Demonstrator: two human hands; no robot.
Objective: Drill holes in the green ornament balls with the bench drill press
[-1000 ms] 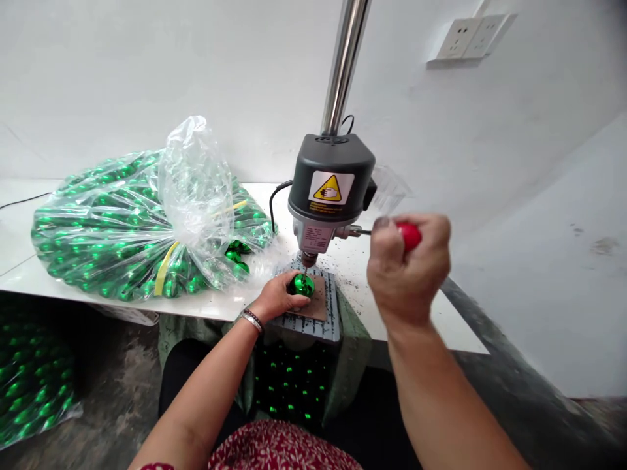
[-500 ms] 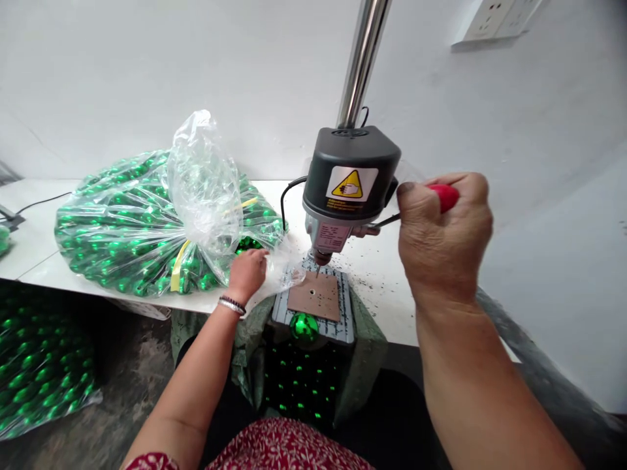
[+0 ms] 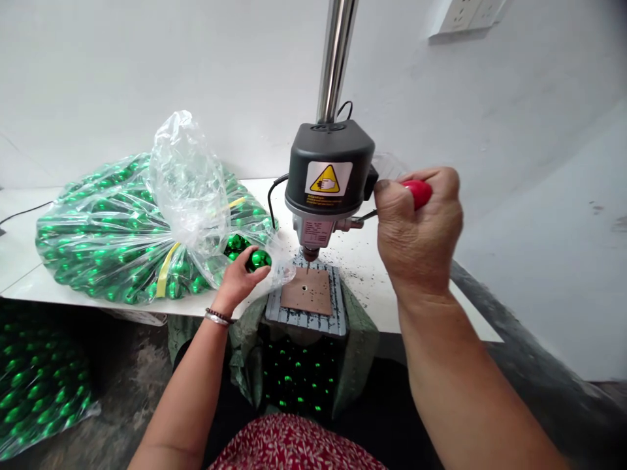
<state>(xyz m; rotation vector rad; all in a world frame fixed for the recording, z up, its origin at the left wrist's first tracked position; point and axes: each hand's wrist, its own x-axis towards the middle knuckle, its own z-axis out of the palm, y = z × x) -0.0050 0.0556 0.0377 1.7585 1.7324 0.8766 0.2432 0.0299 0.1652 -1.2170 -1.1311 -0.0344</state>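
Between its thumb and fingers, my left hand (image 3: 241, 277) holds a shiny green ball (image 3: 258, 260) at the opening of a clear plastic bag (image 3: 189, 176) full of such balls. My right hand (image 3: 421, 228) is wrapped round the red knob (image 3: 418, 194) on the lever of a drill press (image 3: 330, 170). The drill bit points down over a brown square board (image 3: 307, 291) with a small hole in it. That board lies on the grey slotted base (image 3: 337, 287), right of my left hand.
Dark specks are scattered over the white table (image 3: 372, 287). Below the base, green balls (image 3: 298, 378) lie in a dark space between green cloth flaps (image 3: 360, 339). Another bag of green balls (image 3: 39, 385) is at the lower left. A socket (image 3: 465, 14) is on the wall.
A green ball now shows in my left hand at the bag opening. The ball that was at the front edge of the base is no longer there. The view has shifted slightly.
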